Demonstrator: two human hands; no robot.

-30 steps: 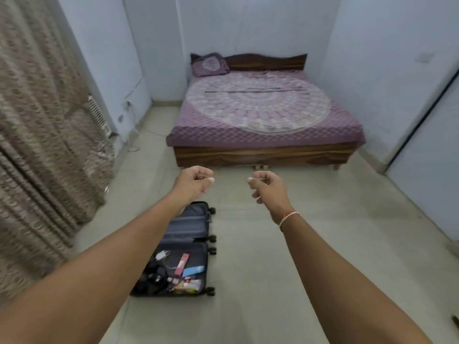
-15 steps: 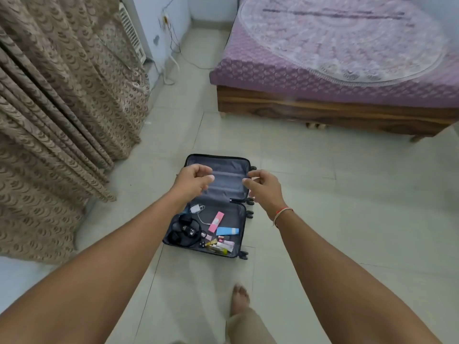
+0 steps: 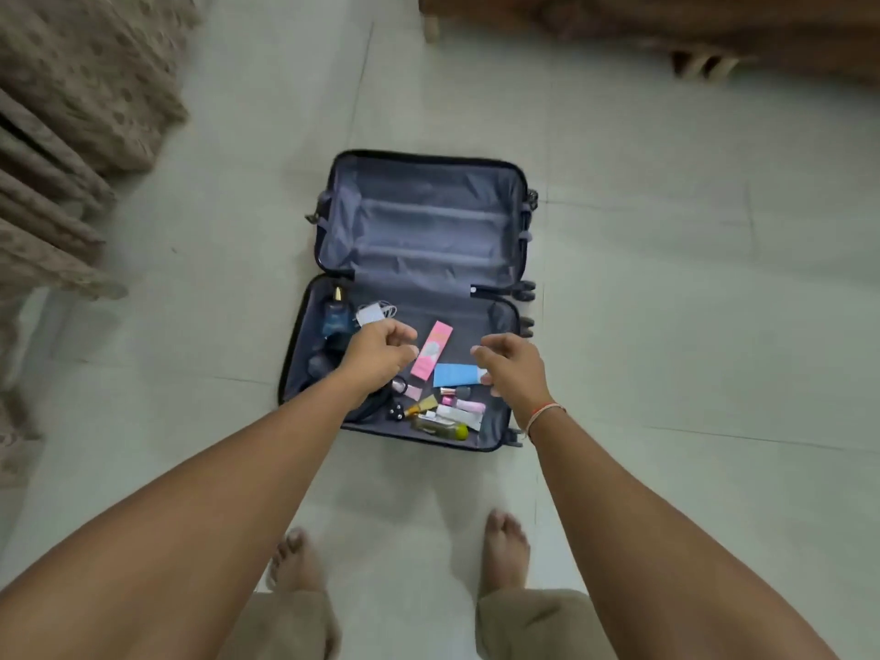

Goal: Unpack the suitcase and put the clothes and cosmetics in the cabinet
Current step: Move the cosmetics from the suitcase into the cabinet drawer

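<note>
A dark navy suitcase [image 3: 495, 440] lies open on the floor in front of my bare feet. Its far half [image 3: 424, 221] shows only grey lining. The near half holds cosmetics: a pink box [image 3: 431, 350], a blue tube [image 3: 457, 374], a blue perfume bottle [image 3: 335, 316], a yellow-green bottle [image 3: 440, 427] and several small items, plus a white charger [image 3: 374, 312]. My left hand [image 3: 381, 354] hovers over the near half's left side with fingers curled, holding nothing. My right hand [image 3: 514, 369], a thread band at its wrist, hovers over the right side with fingers loosely bent and empty.
Patterned beige curtains [image 3: 62, 135] hang down the left side. A wooden bed frame [image 3: 666, 26] runs along the top right. Pale floor tiles [image 3: 690, 302] surround the suitcase. No cabinet is in view.
My view has tipped down from the bed to the suitcase and come closer. Both hands have dropped from in front of me to just above the near half.
</note>
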